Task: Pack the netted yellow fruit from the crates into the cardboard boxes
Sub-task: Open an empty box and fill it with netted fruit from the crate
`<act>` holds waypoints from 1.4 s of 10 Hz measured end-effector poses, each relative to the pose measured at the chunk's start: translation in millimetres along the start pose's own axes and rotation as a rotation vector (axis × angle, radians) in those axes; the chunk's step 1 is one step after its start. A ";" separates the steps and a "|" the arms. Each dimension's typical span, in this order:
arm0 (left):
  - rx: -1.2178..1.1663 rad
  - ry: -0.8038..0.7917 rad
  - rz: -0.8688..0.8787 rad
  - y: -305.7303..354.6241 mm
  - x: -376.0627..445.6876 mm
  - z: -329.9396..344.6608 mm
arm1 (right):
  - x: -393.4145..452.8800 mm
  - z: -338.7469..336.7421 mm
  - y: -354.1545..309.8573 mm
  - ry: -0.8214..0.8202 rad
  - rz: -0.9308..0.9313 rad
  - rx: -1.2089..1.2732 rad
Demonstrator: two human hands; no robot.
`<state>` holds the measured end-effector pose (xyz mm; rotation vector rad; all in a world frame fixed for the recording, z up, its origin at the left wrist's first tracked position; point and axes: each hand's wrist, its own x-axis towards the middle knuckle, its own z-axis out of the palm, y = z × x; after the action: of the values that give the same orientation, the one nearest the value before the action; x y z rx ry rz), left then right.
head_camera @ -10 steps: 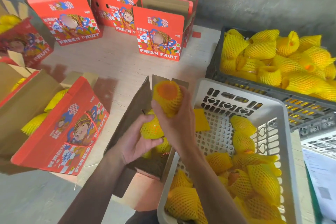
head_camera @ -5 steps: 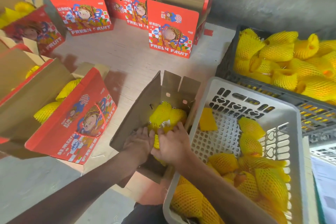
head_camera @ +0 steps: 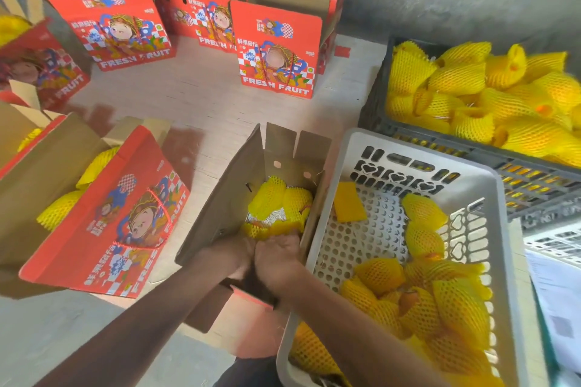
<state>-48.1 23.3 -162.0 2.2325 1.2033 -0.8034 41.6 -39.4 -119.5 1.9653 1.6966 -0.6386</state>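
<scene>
Both hands are down inside the open cardboard box (head_camera: 251, 185), side by side at its near end; the left hand (head_camera: 231, 256) and right hand (head_camera: 278, 256) show only their backs, so I cannot tell how far the fingers are curled or whether they grip the netted fruit (head_camera: 279, 207) or merely press on it. That fruit lies packed in the box, several pieces close together, with a scrap of pale wrapping between them; more netted fruit (head_camera: 440, 311) waits in the white plastic crate (head_camera: 333, 223) just beside the box, and a dark crate (head_camera: 374, 116) beyond is heaped full. The step in hand looks like seating the near fruit; it is best done by pressing evenly with flat fingers, keeping the foam net drawn over the skin, and nudging each piece snug against its neighbour rather than forcing it down, so nothing bruises and the flaps can close.
</scene>
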 end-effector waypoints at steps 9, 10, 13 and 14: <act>-0.935 0.377 0.617 87.6 -59.6 -48.9 | -43.0 111.2 155.9 -0.234 0.241 -0.001; -0.932 0.374 0.605 87.9 -58.6 -50.2 | -40.2 112.2 133.4 -0.224 0.359 -0.009; -1.064 0.357 0.541 84.6 -66.1 -54.0 | -43.6 101.0 159.7 -0.101 0.312 0.508; -1.256 0.310 0.462 82.7 -74.2 -62.0 | -56.6 61.8 173.0 0.137 0.099 1.349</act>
<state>6.6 -20.8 -55.9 1.4222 0.8383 0.4433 202.8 -144.1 -125.3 2.9091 1.2395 -1.9946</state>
